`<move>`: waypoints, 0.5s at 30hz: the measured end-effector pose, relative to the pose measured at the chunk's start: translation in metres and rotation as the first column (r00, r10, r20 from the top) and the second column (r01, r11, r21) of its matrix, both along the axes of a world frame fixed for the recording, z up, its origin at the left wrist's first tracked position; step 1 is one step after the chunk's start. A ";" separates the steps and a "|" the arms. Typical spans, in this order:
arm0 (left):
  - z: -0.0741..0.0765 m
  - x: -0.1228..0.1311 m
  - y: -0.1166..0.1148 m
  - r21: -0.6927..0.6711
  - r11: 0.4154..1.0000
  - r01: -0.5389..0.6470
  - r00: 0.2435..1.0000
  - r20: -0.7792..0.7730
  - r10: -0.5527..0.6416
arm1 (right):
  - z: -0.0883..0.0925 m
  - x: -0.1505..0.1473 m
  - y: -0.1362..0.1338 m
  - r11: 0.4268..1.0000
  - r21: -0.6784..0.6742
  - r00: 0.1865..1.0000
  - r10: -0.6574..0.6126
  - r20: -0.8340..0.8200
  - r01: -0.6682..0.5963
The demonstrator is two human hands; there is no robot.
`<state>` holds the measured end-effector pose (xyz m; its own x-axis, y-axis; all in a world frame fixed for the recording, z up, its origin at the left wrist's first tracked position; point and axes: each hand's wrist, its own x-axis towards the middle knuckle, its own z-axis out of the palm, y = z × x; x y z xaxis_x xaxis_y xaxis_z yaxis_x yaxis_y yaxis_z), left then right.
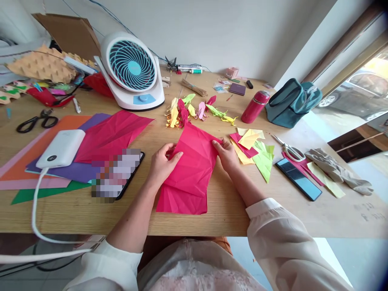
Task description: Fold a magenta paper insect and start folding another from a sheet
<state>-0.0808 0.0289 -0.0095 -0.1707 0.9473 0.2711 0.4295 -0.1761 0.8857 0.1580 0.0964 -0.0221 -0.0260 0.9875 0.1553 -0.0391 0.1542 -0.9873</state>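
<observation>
A creased sheet of red-pink paper [194, 165] is held up over the front of the table, its lower part folded or overlapping near the table edge. My left hand [165, 165] pinches its left side between thumb and fingers. At the upper right corner, my right hand [226, 153] grips the same sheet, thumb on top. Just beyond the paper lie several folded paper figures [183, 111] in yellow, red, pink and green. Cut paper pieces [250, 143] in yellow, red and light green rest to the right of my right hand.
Left are coloured sheets [75, 117] under a white power bank [62, 147], a phone [119, 176] and black scissors [38, 120]. A fan [133, 72] stands behind. Right are a red flask [255, 106], teal bag [292, 103], scissors [292, 151], a second phone [298, 179] and gloves [338, 169].
</observation>
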 end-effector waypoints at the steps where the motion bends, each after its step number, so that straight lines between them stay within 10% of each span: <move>1: 0.002 0.000 -0.001 -0.004 1.000 0.009 0.999 0.034 -0.009 | 0.000 0.005 0.005 0.999 0.004 0.999 -0.036 -0.016 0.036; 4: 0.003 0.000 -0.001 -0.012 1.000 0.000 0.987 0.162 0.002 | 0.001 0.033 0.024 0.953 0.107 0.959 -0.283 -0.029 0.284; 8: -0.002 0.000 0.002 -0.037 0.999 -0.027 0.986 0.163 0.033 | -0.002 0.081 0.050 0.756 0.255 0.758 -0.643 0.112 0.603; 15: 0.001 -0.006 0.004 0.016 0.994 -0.108 0.975 0.196 0.103 | -0.017 0.121 0.061 0.693 0.354 0.693 -0.705 0.152 0.628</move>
<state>-0.0873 0.0331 -0.0081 -0.3209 0.9141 0.2478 0.2667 -0.1638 0.9498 0.2786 0.1575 -0.0387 0.5472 0.6795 0.4888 0.4198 0.2824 -0.8626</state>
